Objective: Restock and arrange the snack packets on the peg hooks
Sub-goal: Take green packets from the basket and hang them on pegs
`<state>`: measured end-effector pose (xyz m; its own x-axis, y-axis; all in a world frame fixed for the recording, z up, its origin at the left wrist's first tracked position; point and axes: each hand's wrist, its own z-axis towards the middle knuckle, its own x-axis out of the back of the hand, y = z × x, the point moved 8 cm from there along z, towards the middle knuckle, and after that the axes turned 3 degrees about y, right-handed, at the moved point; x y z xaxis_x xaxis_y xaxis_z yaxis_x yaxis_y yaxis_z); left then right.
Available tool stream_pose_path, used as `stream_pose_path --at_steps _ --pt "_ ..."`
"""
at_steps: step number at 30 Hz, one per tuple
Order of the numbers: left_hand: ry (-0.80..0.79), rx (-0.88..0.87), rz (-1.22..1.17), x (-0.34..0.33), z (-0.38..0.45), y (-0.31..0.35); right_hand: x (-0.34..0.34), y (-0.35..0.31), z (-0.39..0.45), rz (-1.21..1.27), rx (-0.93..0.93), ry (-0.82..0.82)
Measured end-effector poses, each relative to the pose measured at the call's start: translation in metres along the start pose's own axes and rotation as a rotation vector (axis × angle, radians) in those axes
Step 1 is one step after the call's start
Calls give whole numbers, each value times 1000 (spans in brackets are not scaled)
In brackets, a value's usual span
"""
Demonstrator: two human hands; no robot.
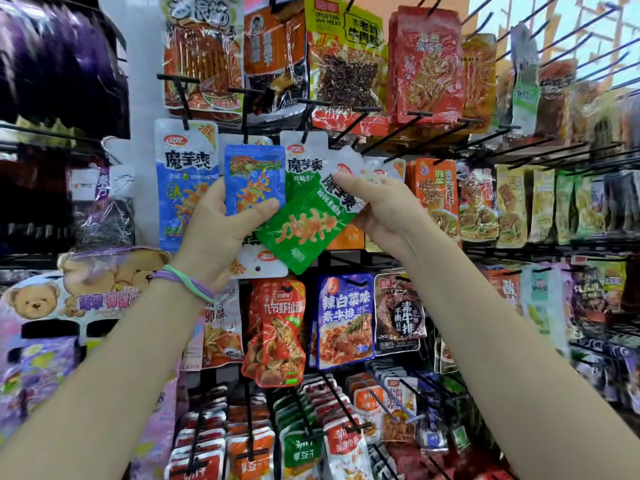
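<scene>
Green packet pinched by raised right hand, left hand fingers gripping blue packet

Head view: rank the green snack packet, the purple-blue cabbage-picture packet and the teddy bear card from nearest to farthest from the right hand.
1. Green snack packet, pinched by the right hand.
2. Purple-blue cabbage-picture packet, hanging below that hand.
3. Teddy bear card, far left.

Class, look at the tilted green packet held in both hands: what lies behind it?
Behind the green packet: an upright green packet hanging on its hook, and orange packaging below. Their covered parts cannot be seen.
</scene>
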<state>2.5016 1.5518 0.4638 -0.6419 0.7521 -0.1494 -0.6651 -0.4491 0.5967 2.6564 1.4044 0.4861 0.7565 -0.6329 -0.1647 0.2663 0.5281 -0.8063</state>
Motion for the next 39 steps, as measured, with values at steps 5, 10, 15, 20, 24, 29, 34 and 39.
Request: stream_pose_path --at_steps 5,10,15,20,24,29,34,39 --pt "60 3 6 6 2 0 -14 -9 19 -85 32 30" --pt "72 22 -14 6 1 0 -27 -35 36 -387 172 60" --pt "60 46 -39 7 0 -2 -27 -44 40 -307 259 133" --pt "55 61 -41 7 1 -4 -38 -41 41 -337 240 116" --pt "59 82 -74 6 -1 -5 -42 -41 41 -374 234 90" --pt "67 90 -58 7 -2 -4 -42 -42 42 -346 257 107" --pt "58 115 -87 6 -5 -2 -34 -44 42 -291 295 137" --pt "73 100 -48 6 -5 1 -25 -37 46 -326 225 164"
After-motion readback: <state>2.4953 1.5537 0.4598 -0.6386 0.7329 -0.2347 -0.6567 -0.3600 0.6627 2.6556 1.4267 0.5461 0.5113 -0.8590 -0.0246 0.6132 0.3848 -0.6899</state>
